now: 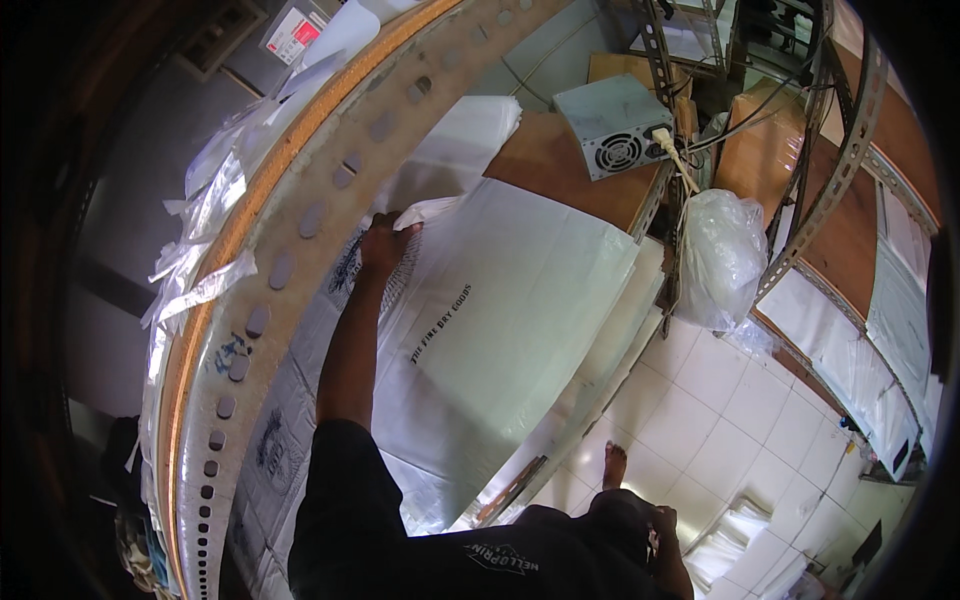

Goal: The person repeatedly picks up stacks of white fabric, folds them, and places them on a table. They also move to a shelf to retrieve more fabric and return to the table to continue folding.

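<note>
My left hand reaches across a stack of large white printed sheets on a shelf. Its fingers are closed on a bunched white sheet edge; whether this belongs to the top sheet I cannot tell. Dark printed emblems and lettering mark the sheets. Beyond the hand, a smooth white sheet curls up at its far end. My right hand is low at the right, close to my dark clothing and away from the stack. Its fingers are mostly hidden.
A perforated metal beam with a wooden edge curves along the left. A grey power supply box sits on brown board at the back. A clear plastic bag hangs by a rack post. White bundles lie on the tiled floor.
</note>
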`<state>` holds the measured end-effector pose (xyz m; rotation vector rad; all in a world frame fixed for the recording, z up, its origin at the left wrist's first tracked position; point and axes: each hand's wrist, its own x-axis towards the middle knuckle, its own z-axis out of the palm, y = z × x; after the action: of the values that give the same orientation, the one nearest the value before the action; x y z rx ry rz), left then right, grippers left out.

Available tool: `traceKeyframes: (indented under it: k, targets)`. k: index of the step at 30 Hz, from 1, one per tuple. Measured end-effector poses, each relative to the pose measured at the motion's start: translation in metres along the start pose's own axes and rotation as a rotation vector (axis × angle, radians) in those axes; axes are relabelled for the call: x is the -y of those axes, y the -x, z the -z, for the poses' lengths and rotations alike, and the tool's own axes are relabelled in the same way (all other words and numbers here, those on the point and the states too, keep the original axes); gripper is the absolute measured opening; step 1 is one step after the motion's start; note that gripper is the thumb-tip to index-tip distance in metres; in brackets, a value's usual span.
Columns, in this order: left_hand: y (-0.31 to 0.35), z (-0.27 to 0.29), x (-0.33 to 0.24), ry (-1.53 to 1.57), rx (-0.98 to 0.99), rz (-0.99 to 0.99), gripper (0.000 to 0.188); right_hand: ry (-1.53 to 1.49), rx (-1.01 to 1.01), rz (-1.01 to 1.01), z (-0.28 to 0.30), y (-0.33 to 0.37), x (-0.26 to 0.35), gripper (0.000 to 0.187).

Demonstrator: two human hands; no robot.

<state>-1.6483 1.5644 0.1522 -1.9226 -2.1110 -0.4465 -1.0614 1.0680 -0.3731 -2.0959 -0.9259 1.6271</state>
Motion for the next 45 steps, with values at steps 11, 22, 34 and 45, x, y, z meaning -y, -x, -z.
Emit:
traceKeyframes:
  k: [11,22,34,45]
  targets:
    - [-0.03,0.008,0.006,0.064,0.015,0.154,0.039,-0.469,-0.224,-0.234,0.063,0.03,0.054,0.012]
    - [-0.062,0.072,-0.029,-0.055,-0.724,-0.197,0.037,-0.253,-0.121,0.817,0.07,0.126,0.415,0.027]
    - [0.041,0.095,-0.101,1.037,-0.88,0.161,0.041,-0.064,-0.47,1.571,-0.071,0.203,0.685,0.111]
    - [0.189,0.179,-0.14,1.309,-0.458,-0.209,0.035,0.244,-0.349,1.577,-0.021,0.297,0.58,0.092]
